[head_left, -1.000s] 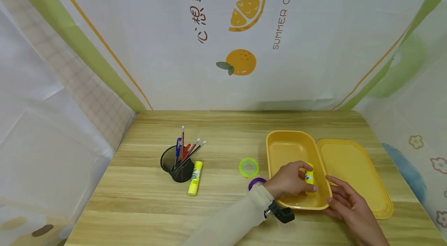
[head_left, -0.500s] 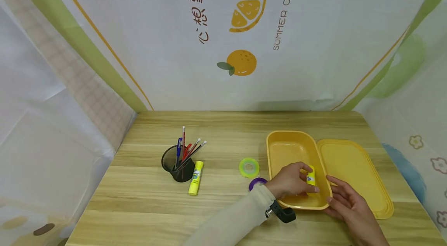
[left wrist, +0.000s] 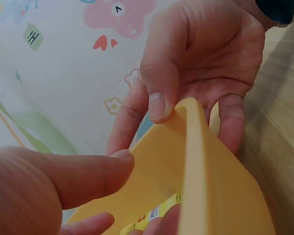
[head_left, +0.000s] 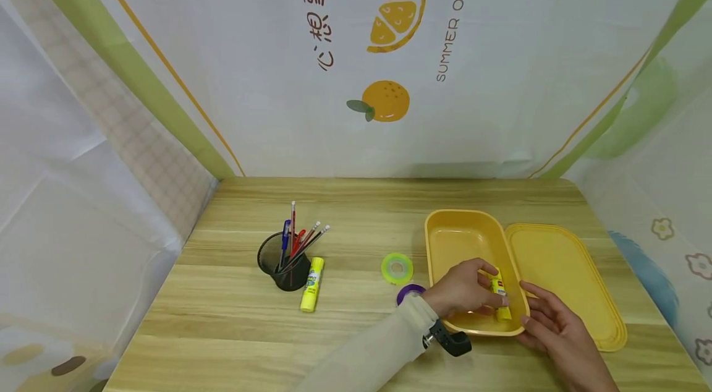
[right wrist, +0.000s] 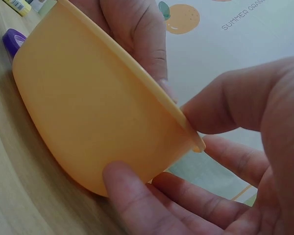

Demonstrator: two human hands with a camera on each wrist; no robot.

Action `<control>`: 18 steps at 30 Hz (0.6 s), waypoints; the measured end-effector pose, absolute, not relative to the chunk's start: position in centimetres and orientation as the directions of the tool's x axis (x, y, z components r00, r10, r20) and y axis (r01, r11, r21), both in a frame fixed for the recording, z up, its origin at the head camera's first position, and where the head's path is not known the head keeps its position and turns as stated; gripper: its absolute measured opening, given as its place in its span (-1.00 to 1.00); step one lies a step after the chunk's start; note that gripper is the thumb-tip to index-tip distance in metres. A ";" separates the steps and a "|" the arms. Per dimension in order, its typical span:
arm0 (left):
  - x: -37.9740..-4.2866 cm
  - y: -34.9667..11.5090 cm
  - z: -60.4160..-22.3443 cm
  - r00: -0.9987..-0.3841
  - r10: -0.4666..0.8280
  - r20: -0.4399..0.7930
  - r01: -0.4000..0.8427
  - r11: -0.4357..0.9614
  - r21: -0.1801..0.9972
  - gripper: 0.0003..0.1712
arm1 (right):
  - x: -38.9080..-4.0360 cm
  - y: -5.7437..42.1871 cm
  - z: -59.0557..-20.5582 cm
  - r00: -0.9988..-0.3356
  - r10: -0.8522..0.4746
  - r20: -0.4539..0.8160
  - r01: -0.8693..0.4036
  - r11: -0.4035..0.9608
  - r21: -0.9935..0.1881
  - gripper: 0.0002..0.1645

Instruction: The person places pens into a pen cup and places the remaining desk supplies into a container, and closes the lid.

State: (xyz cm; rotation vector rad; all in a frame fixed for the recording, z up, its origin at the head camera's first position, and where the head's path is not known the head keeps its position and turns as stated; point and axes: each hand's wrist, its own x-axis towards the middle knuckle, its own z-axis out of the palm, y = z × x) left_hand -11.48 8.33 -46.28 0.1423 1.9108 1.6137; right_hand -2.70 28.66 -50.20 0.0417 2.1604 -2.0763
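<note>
A yellow glue stick lies on the floor of a yellow plastic box, near its front right corner. My left hand reaches down into the box over it, thumb and fingers spread apart. In the left wrist view the thumb stands clear of the glue stick, and fingertips are right beside it. My right hand grips the box's front right corner. Its thumb rests on the rim and its fingers lie against the outer wall of the box.
A yellow lid lies right of the box. To its left are a green tape roll and a purple one, partly hidden by the sleeve. Another glue stick lies beside a black mesh pen cup with pencils and pens.
The glue stick in the box has turned, tilted and slid slightly toward the front right corner under my left fingers. My right hand has kept its place on the box.
</note>
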 end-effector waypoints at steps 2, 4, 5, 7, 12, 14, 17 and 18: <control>-11.6 8.3 -46.2 -0.795 0.471 -0.383 -0.308 0.231 0.923 -0.52 | -2.7 28.7 -50.2 -0.990 -0.084 -0.116 0.113 0.041 -0.993 -0.31; -11.7 8.1 -46.1 -0.791 0.484 -0.375 -0.317 0.199 0.927 -0.53 | -2.6 28.7 -50.2 -0.990 -0.089 -0.112 0.110 0.033 -0.993 -0.31; -11.8 8.1 -46.0 -0.789 0.492 -0.367 -0.322 0.177 0.930 -0.54 | -2.7 28.7 -50.2 -0.990 -0.091 -0.111 0.109 0.031 -0.994 -0.31; -11.9 7.9 -45.9 -0.790 0.506 -0.346 -0.325 0.132 0.936 -0.55 | -2.7 28.7 -50.2 -0.989 -0.094 -0.112 0.110 0.028 -0.994 -0.31; -12.0 7.1 -45.3 -0.795 0.547 -0.264 -0.287 0.045 0.957 -0.52 | -2.6 28.7 -50.1 -0.989 -0.091 -0.115 0.112 0.035 -0.993 -0.31; -11.8 6.8 -44.9 -0.796 0.560 -0.230 -0.259 0.027 0.965 -0.49 | -2.6 28.7 -50.1 -0.989 -0.090 -0.115 0.111 0.042 -0.993 -0.31; -11.6 6.1 -44.2 -0.803 0.567 -0.183 -0.213 0.013 0.977 -0.48 | -2.6 28.7 -50.1 -0.989 -0.086 -0.122 0.119 0.046 -0.992 -0.31; -11.5 5.8 -44.0 -0.805 0.569 -0.168 -0.197 0.010 0.980 -0.48 | -2.6 28.7 -50.1 -0.989 -0.085 -0.124 0.120 0.050 -0.992 -0.31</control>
